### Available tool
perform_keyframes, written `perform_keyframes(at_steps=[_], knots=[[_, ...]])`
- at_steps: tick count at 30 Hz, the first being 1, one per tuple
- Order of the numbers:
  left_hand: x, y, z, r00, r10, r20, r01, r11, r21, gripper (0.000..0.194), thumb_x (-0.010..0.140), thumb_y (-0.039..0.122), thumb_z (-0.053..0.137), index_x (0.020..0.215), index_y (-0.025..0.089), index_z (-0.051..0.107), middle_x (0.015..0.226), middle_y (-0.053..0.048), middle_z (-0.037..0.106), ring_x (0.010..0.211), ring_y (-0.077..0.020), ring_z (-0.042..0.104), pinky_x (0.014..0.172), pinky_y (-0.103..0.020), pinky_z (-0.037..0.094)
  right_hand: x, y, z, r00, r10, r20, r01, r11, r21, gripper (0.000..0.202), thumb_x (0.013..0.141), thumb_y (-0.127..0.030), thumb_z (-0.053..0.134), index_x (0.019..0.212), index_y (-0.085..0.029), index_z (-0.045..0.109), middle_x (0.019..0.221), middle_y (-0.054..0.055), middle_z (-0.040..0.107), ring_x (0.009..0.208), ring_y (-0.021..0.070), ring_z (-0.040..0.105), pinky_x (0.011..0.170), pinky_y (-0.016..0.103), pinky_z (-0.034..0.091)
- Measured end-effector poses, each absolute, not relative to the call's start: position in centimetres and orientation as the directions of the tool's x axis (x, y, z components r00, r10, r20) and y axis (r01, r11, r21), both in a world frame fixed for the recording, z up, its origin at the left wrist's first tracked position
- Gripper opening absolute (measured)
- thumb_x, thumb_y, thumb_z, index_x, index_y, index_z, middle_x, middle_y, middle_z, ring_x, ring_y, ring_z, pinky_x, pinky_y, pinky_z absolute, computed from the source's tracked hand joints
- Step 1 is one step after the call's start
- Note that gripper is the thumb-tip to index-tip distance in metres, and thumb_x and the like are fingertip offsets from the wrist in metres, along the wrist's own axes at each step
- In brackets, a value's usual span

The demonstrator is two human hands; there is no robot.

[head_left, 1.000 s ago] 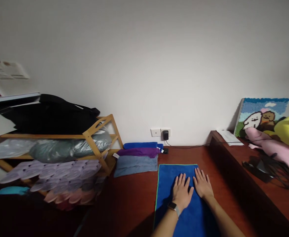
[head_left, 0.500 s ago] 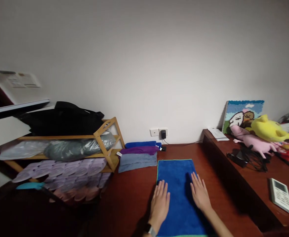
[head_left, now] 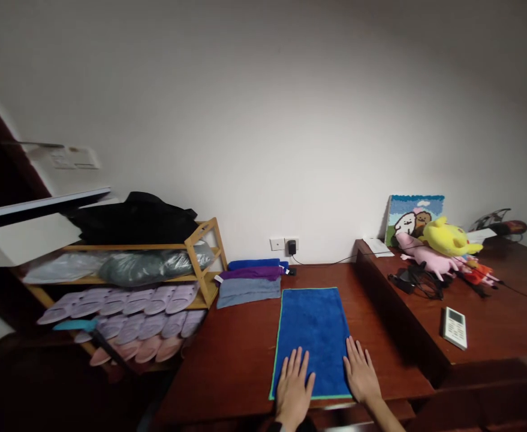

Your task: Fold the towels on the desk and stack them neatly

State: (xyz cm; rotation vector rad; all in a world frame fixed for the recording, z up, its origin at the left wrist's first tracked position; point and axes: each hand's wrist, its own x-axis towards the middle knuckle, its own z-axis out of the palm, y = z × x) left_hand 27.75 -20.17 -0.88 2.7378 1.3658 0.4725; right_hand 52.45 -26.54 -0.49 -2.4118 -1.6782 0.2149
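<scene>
A blue towel with a bright green edge lies spread flat on the reddish-brown wooden table. My left hand rests flat over its near left corner, fingers stretched forward. On the opposite side, my right hand lies palm down over the towel's near right edge, fingers out straight. Neither hand grasps anything. Farther back on the table, a grey-blue cloth, a purple cloth and another blue cloth lie folded, overlapping one another.
To the left, a wooden rack holds several slippers and a black bag. A higher surface on the right carries plush toys, a black cable and a white remote control. A black plug sits in the wall socket.
Both hands have moved back toward the near edge of the towel, still flat. The view has shifted, so the towel's near edge and more of the right-hand surface now show.
</scene>
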Motion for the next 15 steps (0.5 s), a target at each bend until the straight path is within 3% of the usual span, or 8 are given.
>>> perform_keyframes(at_steps=[4,9,15], knots=[[22.4,-20.7,-2.0,0.453,0.839,0.301,0.857,-0.503,0.114,0.058,0.106,0.049,0.03,0.16,0.029,0.028,0.165,-0.003,0.036,0.15,-0.0257,0.038,0.121,-0.05,0.037,52.2,-26.8,0.6,0.332,0.943,-0.034,0.914,-0.33,-0.237,0.066,0.103,-0.046,0.012,0.162,-0.02,0.022,0.169,-0.001,0.021,0.158,0.0228,0.012,0.129,0.047,0.01],[20.3,-22.1,-2.2,0.441,0.837,0.324,0.865,-0.493,0.095,0.057,0.106,0.041,0.03,0.161,0.026,0.026,0.163,-0.003,0.039,0.148,-0.0242,0.042,0.121,-0.047,0.038,51.4,-27.5,1.6,0.308,0.951,-0.008,0.915,-0.298,-0.273,0.065,0.103,-0.046,0.016,0.162,-0.02,0.025,0.168,0.001,0.026,0.157,0.0224,0.016,0.129,0.048,0.013],[26.1,-23.8,0.4,0.635,0.678,0.371,0.701,-0.707,0.094,0.058,0.107,0.036,0.033,0.162,0.031,0.017,0.167,0.0,0.032,0.151,-0.0218,0.036,0.123,-0.046,0.038,50.5,-29.5,0.1,0.297,0.955,0.003,0.916,-0.284,-0.284,0.068,0.102,-0.049,0.018,0.161,-0.018,0.027,0.168,0.003,0.024,0.157,0.024,0.017,0.128,0.048,0.014]])
